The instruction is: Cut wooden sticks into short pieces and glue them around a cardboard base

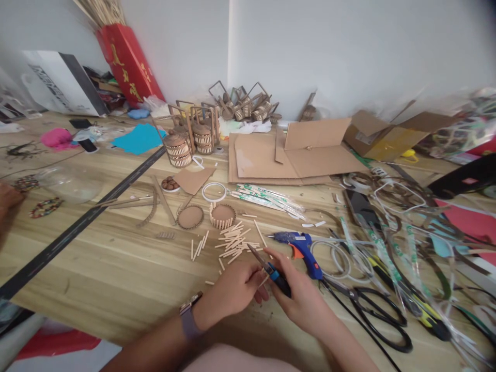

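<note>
My right hand (296, 289) is wrapped round the blue-and-black handle of a knife (279, 280), its grey blade pointing up and to the left. Beside it, my left hand (236, 289) is closed in a pinch on a short wooden stick (264, 280), close to the blade. Just beyond both hands lies a loose pile of cut wooden sticks (234, 242). Behind the pile sits a round cardboard base (223, 214) partly ringed with upright sticks. To its left is another cardboard disc (190, 217) with a braided rim.
A blue glue gun (306, 250) and black-handled scissors (382, 315) lie to the right, near tangled strips and cables. Cardboard sheets (263, 163) and small stick baskets (179, 150) stand farther back. Another person's hand (10, 199) shows at the left edge beside beaded bracelets (45, 207).
</note>
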`<state>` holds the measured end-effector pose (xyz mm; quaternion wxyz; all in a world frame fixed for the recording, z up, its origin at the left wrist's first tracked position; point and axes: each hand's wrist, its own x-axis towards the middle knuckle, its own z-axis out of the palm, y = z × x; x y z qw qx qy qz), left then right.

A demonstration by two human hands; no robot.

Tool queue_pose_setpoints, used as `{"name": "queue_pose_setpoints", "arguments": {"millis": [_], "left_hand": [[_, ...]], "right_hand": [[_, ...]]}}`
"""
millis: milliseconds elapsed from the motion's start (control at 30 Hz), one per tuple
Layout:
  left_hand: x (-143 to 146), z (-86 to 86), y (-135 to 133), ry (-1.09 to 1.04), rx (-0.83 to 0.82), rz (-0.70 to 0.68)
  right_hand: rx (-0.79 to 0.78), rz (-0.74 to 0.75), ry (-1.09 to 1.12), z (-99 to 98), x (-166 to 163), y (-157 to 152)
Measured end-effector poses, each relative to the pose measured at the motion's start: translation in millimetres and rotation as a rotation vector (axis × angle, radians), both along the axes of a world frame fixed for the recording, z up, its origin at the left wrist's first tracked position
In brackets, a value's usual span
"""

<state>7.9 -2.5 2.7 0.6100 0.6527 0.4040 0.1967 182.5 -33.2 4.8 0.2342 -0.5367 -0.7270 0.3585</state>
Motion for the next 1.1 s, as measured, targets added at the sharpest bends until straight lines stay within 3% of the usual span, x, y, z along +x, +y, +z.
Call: {"name": "queue_pose_setpoints", "arguments": {"millis": [200, 333, 467, 567, 667, 1100], "left_hand": [[-2, -3.4, 0, -0.047, -0.093, -0.068], [-2, -5.3, 1, -0.131, -0.162, -0.056], [-1, -7.5, 5, -0.240, -0.218, 0.073], [1, -9.4, 6, -0.278, -0.276, 0.192], [4, -9.7, 4, -0.356, -0.348, 0.211], [9, -11.8, 0, -0.410, -0.157, 0.174]], "right_hand": [[0.003, 0.020, 0.013, -3.2, -2, -1], [0.139, -0.008, 0.030, -8.3, -2, 0], [0.320, -0.099, 0.007, -12.3, -3, -1], [0.379, -0.139, -0.031, -14.8, -8, -2], [0.406, -0.124, -0.059, -17.6, -13, -3], [0.365, -0.153, -0.053, -24.1, -14, -3]]}}
